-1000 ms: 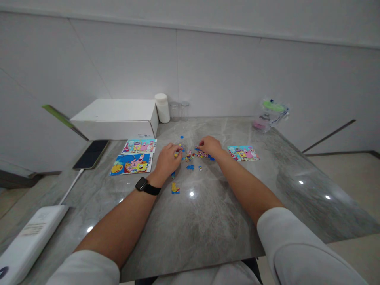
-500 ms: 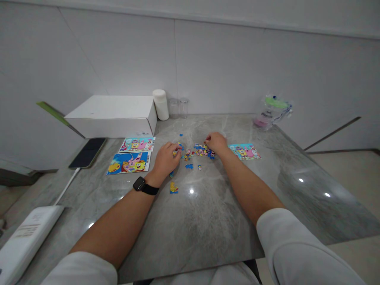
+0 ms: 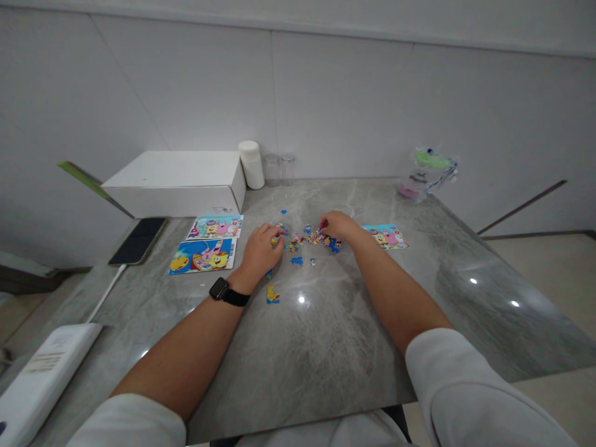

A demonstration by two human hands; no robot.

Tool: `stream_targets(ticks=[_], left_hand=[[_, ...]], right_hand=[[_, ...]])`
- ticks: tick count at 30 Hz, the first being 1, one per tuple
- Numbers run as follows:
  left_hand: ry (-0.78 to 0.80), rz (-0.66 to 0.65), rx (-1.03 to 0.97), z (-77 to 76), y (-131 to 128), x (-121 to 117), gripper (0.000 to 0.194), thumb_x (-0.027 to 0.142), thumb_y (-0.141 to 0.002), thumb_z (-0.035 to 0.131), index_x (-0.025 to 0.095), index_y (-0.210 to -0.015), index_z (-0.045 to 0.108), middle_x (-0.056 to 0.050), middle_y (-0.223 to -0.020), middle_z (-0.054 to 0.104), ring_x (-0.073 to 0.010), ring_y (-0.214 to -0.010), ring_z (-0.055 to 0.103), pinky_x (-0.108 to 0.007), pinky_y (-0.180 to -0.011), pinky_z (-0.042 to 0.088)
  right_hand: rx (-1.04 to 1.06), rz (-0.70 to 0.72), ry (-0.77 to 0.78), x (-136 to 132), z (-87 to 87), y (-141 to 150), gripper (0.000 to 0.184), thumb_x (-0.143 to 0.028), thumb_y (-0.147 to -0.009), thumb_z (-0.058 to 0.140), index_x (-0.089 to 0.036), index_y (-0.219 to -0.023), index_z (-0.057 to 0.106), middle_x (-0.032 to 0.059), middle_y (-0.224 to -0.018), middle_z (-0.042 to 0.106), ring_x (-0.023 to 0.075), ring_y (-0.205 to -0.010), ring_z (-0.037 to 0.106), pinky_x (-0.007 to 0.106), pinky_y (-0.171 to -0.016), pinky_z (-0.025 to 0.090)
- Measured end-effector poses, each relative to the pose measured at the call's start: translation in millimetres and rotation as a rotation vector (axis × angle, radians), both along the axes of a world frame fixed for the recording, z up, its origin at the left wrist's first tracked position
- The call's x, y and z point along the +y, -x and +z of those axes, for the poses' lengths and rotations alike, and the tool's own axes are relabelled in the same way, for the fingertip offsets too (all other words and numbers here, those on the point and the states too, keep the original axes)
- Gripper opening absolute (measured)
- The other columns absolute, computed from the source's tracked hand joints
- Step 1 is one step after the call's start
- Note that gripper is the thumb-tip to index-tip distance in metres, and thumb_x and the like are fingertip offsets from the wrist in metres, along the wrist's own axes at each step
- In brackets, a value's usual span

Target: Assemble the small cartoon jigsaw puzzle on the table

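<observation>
Small, colourful jigsaw puzzle pieces point(image 3: 314, 238) lie in a loose pile at the middle of the grey table. My left hand point(image 3: 264, 247), a black watch on its wrist, rests at the pile's left side. Its fingers are curled round a small yellow-and-blue puzzle piece point(image 3: 274, 241), partly hidden by them. Over the back right of the pile is my right hand point(image 3: 339, 225), fingertips pinched together and pointing down into the pieces; what they hold is too small to tell. A joined yellow puzzle section point(image 3: 272, 295) lies nearer me, below a few blue pieces point(image 3: 297, 261).
Cartoon picture cards lie left point(image 3: 202, 256) and right point(image 3: 387, 236) of the hands. A white box point(image 3: 172, 177), a white bottle point(image 3: 251, 165) and two clear jars point(image 3: 280, 170) stand behind. A phone point(image 3: 138, 241), white power strip point(image 3: 51, 354) and plastic-wrapped cup point(image 3: 426, 174) sit farther out.
My right hand has shifted slightly left and down, its fingertips lower among the pieces. The left hand stays nearly where it was.
</observation>
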State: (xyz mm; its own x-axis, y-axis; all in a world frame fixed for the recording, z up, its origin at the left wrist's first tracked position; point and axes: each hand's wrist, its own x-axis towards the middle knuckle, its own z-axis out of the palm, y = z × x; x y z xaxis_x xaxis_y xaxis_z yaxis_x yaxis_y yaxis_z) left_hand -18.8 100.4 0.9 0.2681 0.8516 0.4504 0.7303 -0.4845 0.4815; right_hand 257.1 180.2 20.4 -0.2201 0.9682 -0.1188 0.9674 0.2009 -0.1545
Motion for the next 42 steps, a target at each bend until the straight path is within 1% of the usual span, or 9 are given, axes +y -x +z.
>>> stream_targets(ticks=[8,13,18,20,24,27,32,37,42], left_hand=[[-0.007,-0.009,-0.002,-3.9,-1,1,0.022,0.024,-0.097,0.06,0.02,-0.111,0.076,-0.009,-0.107,0.072,-0.0268,-0.105,0.067,-0.043,-0.098,0.054],[-0.007,-0.014,0.012,-4.4,-1,1,0.021,0.023,-0.097,0.06,0.021,-0.111,0.076,-0.009,-0.107,0.072,-0.026,-0.105,0.067,-0.042,-0.098,0.054],[-0.007,-0.003,0.004,-4.0,-1,0,0.021,0.023,-0.097,0.059,0.022,-0.11,0.076,-0.008,-0.107,0.072,-0.0264,-0.106,0.066,-0.042,-0.099,0.054],[-0.003,-0.005,0.001,-4.3,-1,1,0.021,0.023,-0.097,0.06,0.022,-0.111,0.076,-0.009,-0.108,0.072,-0.0266,-0.106,0.066,-0.042,-0.099,0.054],[-0.002,-0.011,0.004,-4.5,-1,1,0.02,0.023,-0.097,0.06,0.023,-0.11,0.076,-0.008,-0.107,0.071,-0.0265,-0.106,0.066,-0.043,-0.099,0.053],[-0.005,-0.006,0.01,-2.8,-2,1,0.02,0.023,-0.097,0.06,0.022,-0.109,0.076,-0.009,-0.106,0.071,-0.0266,-0.105,0.066,-0.042,-0.099,0.053],[-0.016,0.0,0.009,0.1,-2,-1,0.019,0.022,-0.097,0.06,0.021,-0.108,0.076,-0.009,-0.106,0.071,-0.0265,-0.103,0.066,-0.042,-0.097,0.054],[-0.009,0.006,0.005,-1.0,-2,0,0.019,0.021,-0.097,0.061,0.022,-0.11,0.075,-0.008,-0.106,0.071,-0.0264,-0.105,0.066,-0.042,-0.098,0.053],[-0.019,0.007,-0.005,-1.8,-1,1,0.02,0.022,-0.097,0.06,0.022,-0.111,0.075,-0.008,-0.106,0.071,-0.0263,-0.105,0.066,-0.042,-0.098,0.053]], right_hand=[[0.219,-0.071,0.03,6,9.1,-8,0.022,-0.02,-0.089,0.069,-0.017,-0.104,0.084,0.0059,-0.1,0.083,0.0167,-0.086,0.073,0.022,-0.073,0.05],[0.134,-0.117,0.01,4,3.5,-5,0.022,-0.019,-0.088,0.068,-0.019,-0.103,0.085,0.007,-0.103,0.083,0.0184,-0.091,0.074,0.023,-0.078,0.051],[0.025,-0.21,-0.093,-2,2.3,-1,0.024,-0.023,-0.093,0.067,-0.025,-0.109,0.084,0.0102,-0.116,0.081,0.0232,-0.106,0.072,0.029,-0.089,0.052],[0.007,-0.163,-0.157,-5,3.3,3,0.026,-0.026,-0.096,0.066,-0.026,-0.115,0.084,0.0118,-0.122,0.078,0.0258,-0.113,0.07,0.032,-0.094,0.051],[-0.001,0.058,-0.202,-11,5.1,18,0.031,-0.025,-0.1,0.062,-0.028,-0.125,0.081,0.0119,-0.128,0.074,0.028,-0.119,0.066,0.035,-0.101,0.048],[-0.013,0.086,-0.239,-13,5.3,26,0.035,-0.02,-0.103,0.055,-0.027,-0.126,0.081,0.0122,-0.13,0.074,0.0284,-0.12,0.065,0.037,-0.104,0.047],[-0.014,0.234,-0.17,-16,3.8,32,0.032,-0.028,-0.103,0.061,-0.029,-0.129,0.08,0.011,-0.131,0.073,0.0282,-0.123,0.063,0.036,-0.106,0.045],[-0.053,0.238,-0.135,-18,2.3,32,0.028,-0.029,-0.098,0.068,-0.027,-0.122,0.082,0.0134,-0.127,0.074,0.03,-0.121,0.065,0.037,-0.102,0.047],[0.011,0.172,-0.123,-13,2.5,31,0.018,-0.026,-0.092,0.073,-0.022,-0.106,0.082,0.0107,-0.12,0.077,0.025,-0.112,0.068,0.031,-0.095,0.049]])
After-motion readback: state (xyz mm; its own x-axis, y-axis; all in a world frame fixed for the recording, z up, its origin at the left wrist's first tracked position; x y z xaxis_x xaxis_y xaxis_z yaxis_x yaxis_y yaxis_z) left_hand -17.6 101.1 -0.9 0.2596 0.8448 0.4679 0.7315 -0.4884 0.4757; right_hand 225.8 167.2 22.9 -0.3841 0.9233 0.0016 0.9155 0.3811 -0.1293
